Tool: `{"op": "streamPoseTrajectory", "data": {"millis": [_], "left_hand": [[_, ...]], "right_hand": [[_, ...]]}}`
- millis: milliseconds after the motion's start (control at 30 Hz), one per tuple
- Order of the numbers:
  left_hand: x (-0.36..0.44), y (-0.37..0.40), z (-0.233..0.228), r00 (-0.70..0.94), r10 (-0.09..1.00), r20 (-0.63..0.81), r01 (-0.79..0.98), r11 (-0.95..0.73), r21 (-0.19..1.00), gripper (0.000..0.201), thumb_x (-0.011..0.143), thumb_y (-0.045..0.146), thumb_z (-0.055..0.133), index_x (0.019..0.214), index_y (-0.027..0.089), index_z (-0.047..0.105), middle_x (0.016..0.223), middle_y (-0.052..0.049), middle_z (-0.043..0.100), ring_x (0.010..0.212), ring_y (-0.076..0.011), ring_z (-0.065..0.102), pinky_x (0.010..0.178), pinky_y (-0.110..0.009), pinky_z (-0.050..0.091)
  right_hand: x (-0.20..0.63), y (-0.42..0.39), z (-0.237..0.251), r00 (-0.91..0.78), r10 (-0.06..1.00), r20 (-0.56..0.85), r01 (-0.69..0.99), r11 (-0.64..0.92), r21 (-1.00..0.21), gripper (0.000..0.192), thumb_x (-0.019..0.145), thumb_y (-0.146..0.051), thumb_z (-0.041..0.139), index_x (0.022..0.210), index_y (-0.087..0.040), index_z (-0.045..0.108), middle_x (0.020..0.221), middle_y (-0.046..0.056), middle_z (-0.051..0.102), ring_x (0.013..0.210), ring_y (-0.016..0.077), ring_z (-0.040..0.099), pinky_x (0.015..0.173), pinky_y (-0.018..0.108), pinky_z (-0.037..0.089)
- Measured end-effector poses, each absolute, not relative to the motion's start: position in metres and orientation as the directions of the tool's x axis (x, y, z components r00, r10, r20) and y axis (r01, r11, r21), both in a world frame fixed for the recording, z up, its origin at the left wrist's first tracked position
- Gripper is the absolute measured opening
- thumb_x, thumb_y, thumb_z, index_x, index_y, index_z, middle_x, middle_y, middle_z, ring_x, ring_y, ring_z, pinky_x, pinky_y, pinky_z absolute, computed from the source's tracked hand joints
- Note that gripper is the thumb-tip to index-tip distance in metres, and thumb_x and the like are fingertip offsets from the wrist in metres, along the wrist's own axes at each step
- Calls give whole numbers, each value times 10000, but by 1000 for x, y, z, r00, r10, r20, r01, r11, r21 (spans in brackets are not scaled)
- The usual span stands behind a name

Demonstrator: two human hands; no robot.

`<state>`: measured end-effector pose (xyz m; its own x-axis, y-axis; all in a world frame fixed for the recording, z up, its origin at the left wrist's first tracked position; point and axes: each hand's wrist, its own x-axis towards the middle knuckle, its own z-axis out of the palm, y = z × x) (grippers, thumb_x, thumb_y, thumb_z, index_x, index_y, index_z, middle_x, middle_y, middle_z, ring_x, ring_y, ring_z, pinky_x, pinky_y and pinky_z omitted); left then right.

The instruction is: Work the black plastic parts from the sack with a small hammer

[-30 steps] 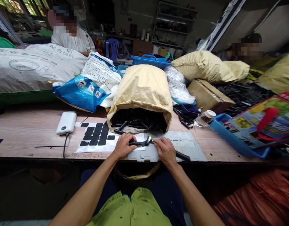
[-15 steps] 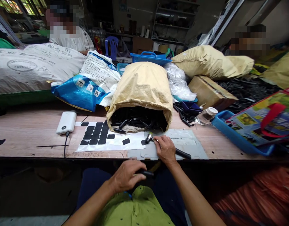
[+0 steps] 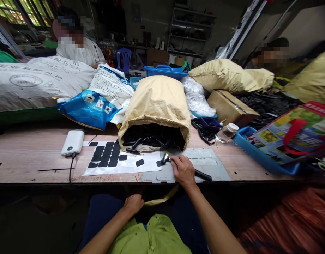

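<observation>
Here, right hand (image 3: 182, 171) clasped on one black-handled tool (image 3: 188, 169), left hand (image 3: 133, 204) (grip unclear) below table edge (image 3: 46, 178).

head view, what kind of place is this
Most likely a small workshop doing manual assembly or sorting. A long wooden bench carries an open sack of black plastic parts and a sheet of black pads, other people sit at it, and storage shelves stand behind.

We see wooden bench (image 3: 32, 155), tan sack (image 3: 157, 106) mid-bench lying mouth toward us, white pad sheet (image 3: 125, 164) at its front-left, power bank (image 3: 72, 142) further left, grey plate (image 3: 204, 162) front-right, cardboard box (image 3: 231, 107) to its right, blue tray (image 3: 257, 151) beyond
</observation>
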<state>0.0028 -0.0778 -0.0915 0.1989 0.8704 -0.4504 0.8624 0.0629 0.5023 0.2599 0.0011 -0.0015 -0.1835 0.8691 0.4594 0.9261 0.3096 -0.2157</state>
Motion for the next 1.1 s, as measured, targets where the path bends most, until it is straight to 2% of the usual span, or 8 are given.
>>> {"op": "streamPoseTrajectory", "data": {"millis": [100, 233, 333, 400, 533, 733, 1000, 1100], "left_hand": [[3, -88, -66, 305, 861, -407, 851, -55, 522, 325, 888, 262, 573, 1189, 285, 693, 1161, -96, 728, 1110, -292, 678, 933, -385, 501], [-6, -74, -5, 534, 832, -151, 657, -295, 694, 193, 946, 379, 567, 944, 303, 744, 909, -5, 758, 858, -202, 702, 770, -300, 498], [-23, -32, 28, 264, 957, 120, 701, -276, 657, 224, 981, 387, 533, 1030, 287, 727, 1003, -25, 755, 885, -204, 680, 804, -314, 511], [-37, 1, 35, 101, 965, 243, 813, -221, 539, 202, 968, 309, 546, 1098, 278, 697, 1081, -49, 731, 994, -237, 656, 912, -359, 501], [-58, 45, 27, 24, 978, 208, 926, -100, 363, 269, 870, 240, 664, 1138, 245, 636, 1108, -77, 680, 1064, -287, 603, 897, -387, 497], [-68, 49, 13, 101, 973, 207, 940, -162, 301, 161, 886, 314, 669, 1028, 240, 692, 1043, -83, 642, 1033, -297, 574, 909, -407, 477], [-27, 16, 16, 366, 911, 191, 767, -412, 493, 154, 916, 367, 674, 1003, 242, 700, 1008, -49, 694, 986, -249, 569, 886, -383, 423], [-7, 11, 10, 396, 904, 158, 722, -414, 554, 152, 877, 352, 723, 987, 246, 717, 974, -41, 683, 973, -245, 562, 865, -376, 405]], "right_hand": [[260, 1, -3, -181, 868, 462, 927, 307, -214, 212, 977, -240, 568, 1135, -240, 709, 935, 58, 630, 895, 228, 528, 805, 334, 402], [260, 2, -5, -182, 870, 457, 925, 309, -220, 214, 983, -250, 561, 1137, -237, 709, 939, 62, 629, 900, 232, 529, 809, 341, 404], [260, 3, -5, -185, 870, 456, 922, 314, -226, 219, 985, -255, 556, 1140, -238, 710, 940, 64, 628, 903, 234, 528, 812, 345, 406], [261, 4, -5, -184, 869, 460, 921, 316, -229, 218, 983, -253, 555, 1136, -237, 710, 943, 65, 629, 903, 235, 527, 811, 346, 407], [261, 3, -5, -183, 867, 463, 920, 317, -229, 207, 980, -249, 563, 1126, -239, 710, 937, 60, 629, 896, 232, 525, 809, 341, 405], [261, 3, -6, -179, 873, 454, 924, 307, -226, 205, 979, -256, 568, 1127, -246, 709, 954, 65, 635, 916, 234, 533, 817, 339, 410], [262, 3, -6, -171, 877, 449, 920, 305, -245, 210, 996, -266, 556, 1136, -246, 711, 960, 58, 635, 909, 229, 536, 835, 339, 418], [262, 3, -8, -168, 876, 453, 918, 306, -253, 216, 1005, -271, 546, 1140, -245, 713, 959, 61, 635, 908, 230, 540, 833, 339, 421]]}}
